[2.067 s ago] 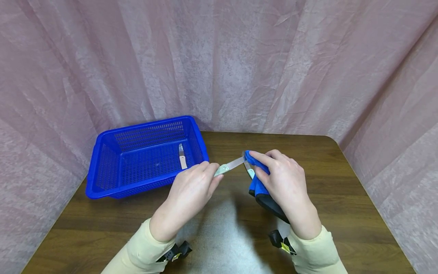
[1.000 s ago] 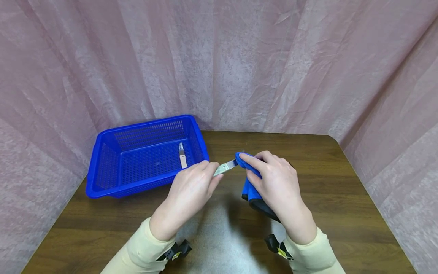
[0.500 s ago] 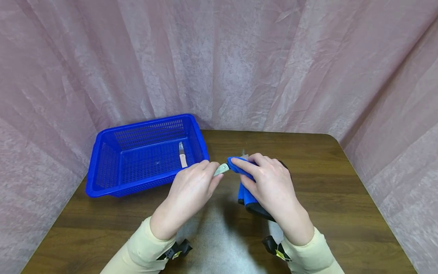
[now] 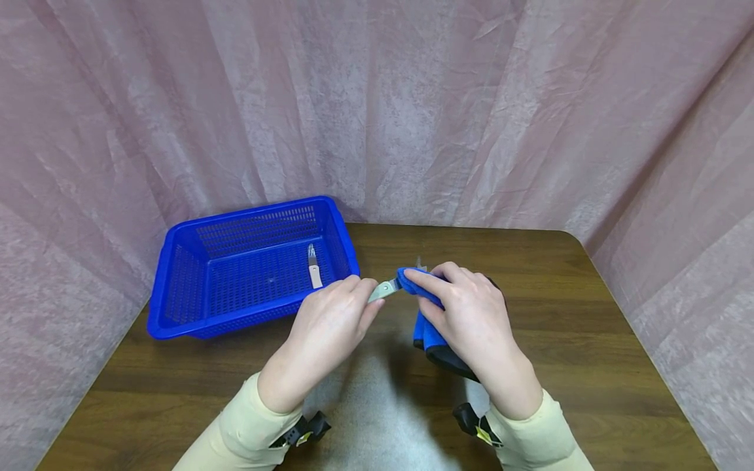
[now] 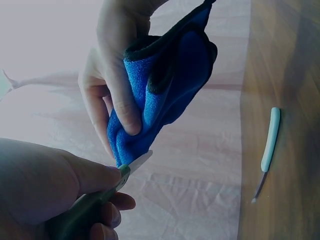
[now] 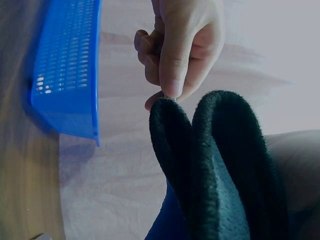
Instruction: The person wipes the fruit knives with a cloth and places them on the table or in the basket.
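Observation:
My left hand [image 4: 332,320] grips the pale green handle [image 4: 383,290] of a knife, its blade pointing right. Around that blade my right hand [image 4: 471,307] pinches a folded blue cloth [image 4: 420,282] with a black border, leaving only a short bit of metal bare beside the handle in the head view. In the left wrist view, part of the knife's blade [image 5: 141,161] shows along the cloth's lower edge. On the table behind the hands lies a second tool with a pale green handle [image 5: 271,140] and thin metal end; the cloth and right hand mostly hide it in the head view.
To the left stands a blue plastic basket [image 4: 224,330] with perforated walls. Inside it, near the right wall, lies a pink-handled tool [image 4: 315,275] with a metal end. Pink curtains [image 4: 377,118] hang behind the brown wooden table [image 4: 589,340].
My right hand has slid the cloth left along the blade to near the handle, then slightly back right. My left hand has kept its place and grip.

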Demonstrator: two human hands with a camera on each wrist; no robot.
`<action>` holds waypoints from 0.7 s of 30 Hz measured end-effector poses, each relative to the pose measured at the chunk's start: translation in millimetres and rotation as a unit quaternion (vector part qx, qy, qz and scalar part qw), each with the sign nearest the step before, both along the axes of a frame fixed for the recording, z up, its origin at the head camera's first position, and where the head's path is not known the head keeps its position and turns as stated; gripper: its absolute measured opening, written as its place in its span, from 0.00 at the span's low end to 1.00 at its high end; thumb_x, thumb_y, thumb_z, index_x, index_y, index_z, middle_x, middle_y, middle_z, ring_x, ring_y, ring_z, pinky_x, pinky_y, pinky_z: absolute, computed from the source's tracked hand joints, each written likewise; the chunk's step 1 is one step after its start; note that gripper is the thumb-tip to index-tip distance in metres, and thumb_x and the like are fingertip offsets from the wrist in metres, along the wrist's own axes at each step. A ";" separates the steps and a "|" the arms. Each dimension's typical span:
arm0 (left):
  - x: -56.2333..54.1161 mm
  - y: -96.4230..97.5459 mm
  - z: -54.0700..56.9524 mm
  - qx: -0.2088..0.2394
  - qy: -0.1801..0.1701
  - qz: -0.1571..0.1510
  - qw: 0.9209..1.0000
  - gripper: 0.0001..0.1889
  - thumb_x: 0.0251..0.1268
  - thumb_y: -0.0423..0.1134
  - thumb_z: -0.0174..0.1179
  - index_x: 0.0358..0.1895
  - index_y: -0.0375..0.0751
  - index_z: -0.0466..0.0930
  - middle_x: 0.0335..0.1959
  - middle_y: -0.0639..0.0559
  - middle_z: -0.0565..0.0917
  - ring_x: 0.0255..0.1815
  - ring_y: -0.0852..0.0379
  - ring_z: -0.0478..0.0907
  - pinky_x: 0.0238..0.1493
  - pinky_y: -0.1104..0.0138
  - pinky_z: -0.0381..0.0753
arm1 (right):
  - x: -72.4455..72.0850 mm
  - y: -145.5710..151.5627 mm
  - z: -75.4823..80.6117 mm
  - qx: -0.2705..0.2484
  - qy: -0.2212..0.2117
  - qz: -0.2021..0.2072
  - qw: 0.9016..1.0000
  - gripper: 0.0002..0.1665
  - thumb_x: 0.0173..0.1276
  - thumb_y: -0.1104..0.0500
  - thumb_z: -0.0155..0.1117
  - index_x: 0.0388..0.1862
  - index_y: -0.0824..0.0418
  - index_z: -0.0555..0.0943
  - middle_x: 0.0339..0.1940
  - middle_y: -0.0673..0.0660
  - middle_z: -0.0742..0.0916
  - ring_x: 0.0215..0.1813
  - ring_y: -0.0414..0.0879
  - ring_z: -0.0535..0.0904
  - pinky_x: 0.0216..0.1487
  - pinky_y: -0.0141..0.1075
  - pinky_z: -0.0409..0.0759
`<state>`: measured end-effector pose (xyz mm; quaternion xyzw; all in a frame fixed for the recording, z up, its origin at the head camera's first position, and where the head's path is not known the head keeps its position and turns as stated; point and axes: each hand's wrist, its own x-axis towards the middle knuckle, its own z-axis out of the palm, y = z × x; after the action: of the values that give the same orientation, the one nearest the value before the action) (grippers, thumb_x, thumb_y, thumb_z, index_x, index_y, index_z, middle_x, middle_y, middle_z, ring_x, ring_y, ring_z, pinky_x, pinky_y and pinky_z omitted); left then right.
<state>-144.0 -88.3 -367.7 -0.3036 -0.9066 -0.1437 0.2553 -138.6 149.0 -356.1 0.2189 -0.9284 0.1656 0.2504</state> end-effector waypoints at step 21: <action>0.0 -0.7 -0.3 -0.002 0.004 -0.001 1.000 0.10 0.77 0.42 0.73 0.49 0.41 0.86 0.29 0.54 0.79 0.25 0.54 0.76 0.21 0.60 0.74 | -5.8 15.1 1.3 -0.005 -0.014 -0.043 0.999 0.29 0.69 0.55 0.84 0.68 0.44 0.90 0.47 0.54 0.91 0.38 0.56 0.86 0.37 0.52 0.85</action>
<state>-144.1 -89.0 -368.0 -0.3055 -0.9056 -0.1405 0.2586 -144.4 164.2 -354.8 0.1757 -0.9394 0.1622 0.2456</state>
